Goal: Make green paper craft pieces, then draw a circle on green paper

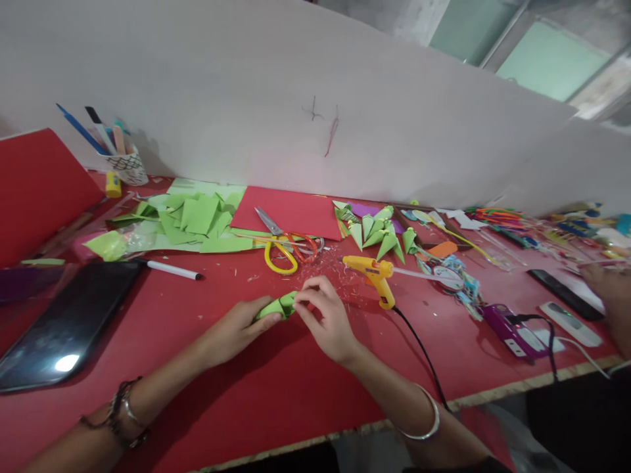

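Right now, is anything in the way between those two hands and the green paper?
Nothing visible is: the left hand holds the green paper, and the right hand has its fingertips at the other end. The scissors and glue gun lie farther back, not in between.

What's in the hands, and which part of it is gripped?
A rolled green paper. The left hand holds its left end; the right hand has fingertips at its right end, pinch or touch unclear.
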### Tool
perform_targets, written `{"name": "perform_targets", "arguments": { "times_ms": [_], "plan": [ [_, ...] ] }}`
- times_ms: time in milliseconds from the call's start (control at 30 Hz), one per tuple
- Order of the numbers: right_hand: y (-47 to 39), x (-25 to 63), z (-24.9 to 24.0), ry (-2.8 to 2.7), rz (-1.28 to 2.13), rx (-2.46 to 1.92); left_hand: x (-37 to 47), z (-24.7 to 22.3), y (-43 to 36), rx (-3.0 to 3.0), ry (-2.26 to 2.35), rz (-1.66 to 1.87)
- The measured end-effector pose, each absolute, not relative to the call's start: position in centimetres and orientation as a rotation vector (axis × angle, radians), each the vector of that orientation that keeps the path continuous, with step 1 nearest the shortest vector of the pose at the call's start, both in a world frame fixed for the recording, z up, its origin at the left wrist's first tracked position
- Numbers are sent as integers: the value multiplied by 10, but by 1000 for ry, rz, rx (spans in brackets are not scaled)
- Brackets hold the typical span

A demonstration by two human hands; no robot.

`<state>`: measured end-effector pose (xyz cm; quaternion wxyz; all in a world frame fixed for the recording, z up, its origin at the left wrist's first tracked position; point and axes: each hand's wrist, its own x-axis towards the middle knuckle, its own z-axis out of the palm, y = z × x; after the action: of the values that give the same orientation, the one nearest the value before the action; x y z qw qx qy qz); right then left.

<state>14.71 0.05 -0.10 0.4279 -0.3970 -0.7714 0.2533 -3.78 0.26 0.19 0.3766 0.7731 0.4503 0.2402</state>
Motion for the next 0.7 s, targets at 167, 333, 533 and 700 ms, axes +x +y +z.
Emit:
{"name": "perform_targets", "arguments": {
  "times_ms": [167, 333, 533, 700],
  "plan": [
    [0, 147, -1, -1955, 622, -990, -40, -1, 3, 1951, 1131, 502],
    [0, 146, -2, -1943, 654, -1003, -40, -2, 6, 1987, 1130, 415],
    [5, 149, -2, -1848, 679, -1054, -47, 3, 8, 2194, 1212, 326],
    [11, 152, -8, -1877, 767, -1142, -54, 2, 14, 2236, 1305, 441]
  ]
}}
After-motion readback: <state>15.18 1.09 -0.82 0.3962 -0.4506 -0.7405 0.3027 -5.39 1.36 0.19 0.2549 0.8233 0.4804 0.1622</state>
